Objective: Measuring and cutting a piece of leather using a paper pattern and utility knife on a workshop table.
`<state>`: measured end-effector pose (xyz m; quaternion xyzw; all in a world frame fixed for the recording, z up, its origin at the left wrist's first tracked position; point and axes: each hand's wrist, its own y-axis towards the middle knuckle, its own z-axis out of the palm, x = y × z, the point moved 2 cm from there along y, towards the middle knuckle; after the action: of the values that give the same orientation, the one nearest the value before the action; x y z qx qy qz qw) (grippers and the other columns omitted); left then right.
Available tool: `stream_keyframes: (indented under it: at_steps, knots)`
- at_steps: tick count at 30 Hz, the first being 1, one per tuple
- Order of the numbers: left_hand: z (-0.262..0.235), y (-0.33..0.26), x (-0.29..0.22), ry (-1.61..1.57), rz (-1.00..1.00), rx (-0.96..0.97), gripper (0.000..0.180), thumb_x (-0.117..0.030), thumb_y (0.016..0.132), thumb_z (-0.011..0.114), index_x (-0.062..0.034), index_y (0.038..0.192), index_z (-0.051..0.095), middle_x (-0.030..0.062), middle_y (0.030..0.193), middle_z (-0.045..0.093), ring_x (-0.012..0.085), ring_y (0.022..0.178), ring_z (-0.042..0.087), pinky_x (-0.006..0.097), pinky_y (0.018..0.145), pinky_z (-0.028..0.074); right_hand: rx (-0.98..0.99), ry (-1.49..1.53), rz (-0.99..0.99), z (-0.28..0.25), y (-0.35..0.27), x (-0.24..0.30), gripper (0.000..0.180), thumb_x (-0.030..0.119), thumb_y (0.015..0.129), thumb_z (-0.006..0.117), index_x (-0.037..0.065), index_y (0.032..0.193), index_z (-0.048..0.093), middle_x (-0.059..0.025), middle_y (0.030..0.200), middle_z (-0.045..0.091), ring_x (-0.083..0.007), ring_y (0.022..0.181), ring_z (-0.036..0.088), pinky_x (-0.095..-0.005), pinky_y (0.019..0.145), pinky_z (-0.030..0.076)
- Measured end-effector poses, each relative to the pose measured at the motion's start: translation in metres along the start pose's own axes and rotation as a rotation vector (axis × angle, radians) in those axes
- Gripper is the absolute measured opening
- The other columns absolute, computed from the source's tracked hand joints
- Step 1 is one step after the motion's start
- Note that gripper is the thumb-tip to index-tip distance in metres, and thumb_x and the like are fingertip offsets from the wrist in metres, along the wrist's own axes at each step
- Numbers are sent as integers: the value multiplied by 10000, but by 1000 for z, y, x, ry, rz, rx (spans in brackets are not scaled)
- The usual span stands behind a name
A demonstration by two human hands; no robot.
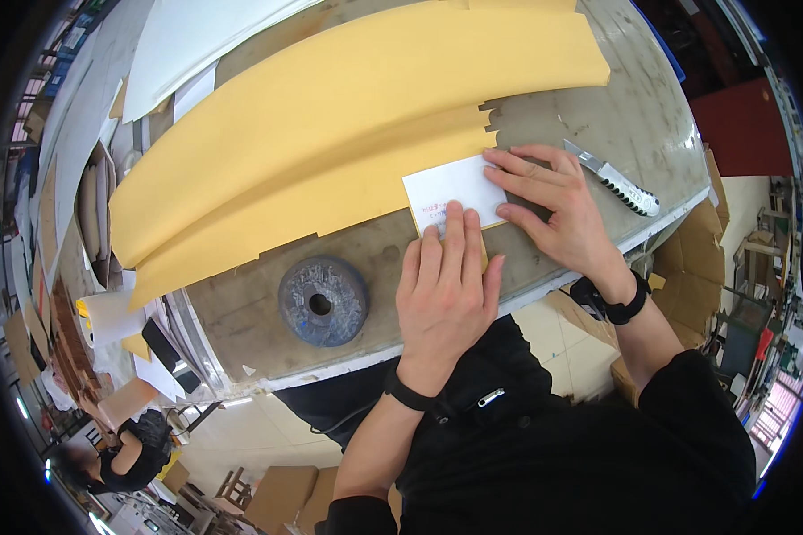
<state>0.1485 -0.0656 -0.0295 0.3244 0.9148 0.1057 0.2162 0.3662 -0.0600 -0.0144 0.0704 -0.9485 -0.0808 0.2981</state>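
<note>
A small white card [437, 189] with a few handwritten marks lies on yellow paper at the table's near side. My left hand [448, 281] rests flat over the card's lower edge, fingers stretched out. On the card's right edge lie the fingertips of my right hand [558, 201], spread and bent a little. Under and beyond the card stretches a long sheet of yellow kraft paper [357, 107], creased lengthwise, with a ragged right end. A utility knife [617, 181] with its blade out lies right of my right hand. Left of my left hand sits a round dark weight [343, 303] with a centre hole.
White sheets [183, 49] lie at the far left of the worktable [241, 325]. A phone-like black object [165, 348] and a roll of pale material [114, 318] are at the left edge. Cardboard boxes [691, 267] stand right of the table. Another person [120, 455] is at lower left.
</note>
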Motion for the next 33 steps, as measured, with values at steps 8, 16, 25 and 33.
stream_keyframes:
  at_steps: [8,16,25,33]
  knots:
    - [-41,25,35,-499,-254,196,505,-130,1148,674,68,1606,596,225,1507,781,434,1290,752,517,1105,586,19,-3,7,-3,2,-2,404,138,1005,867,122,1408,873,10,1596,784,-314,1449,641,-502,1253,463]
    - [-44,52,47,-593,-312,240,371,-14,1124,692,26,1492,668,170,1237,861,421,1115,812,473,1014,631,2,58,10,-3,2,-5,427,169,987,892,138,1413,881,27,1588,789,-297,1449,630,-498,1287,440]
    - [-25,61,18,-167,3,153,286,-54,965,869,-21,1249,871,119,1014,720,318,984,710,461,886,608,-9,66,12,0,1,-8,429,187,971,907,142,1397,890,49,1567,800,-279,1439,640,-491,1280,439]
    - [-23,72,18,-130,84,204,224,-53,976,787,32,1169,866,138,1381,767,335,1268,709,470,1005,638,-37,158,26,-4,3,-10,424,165,959,913,142,1382,883,22,1519,819,-282,1395,674,-487,1212,505]
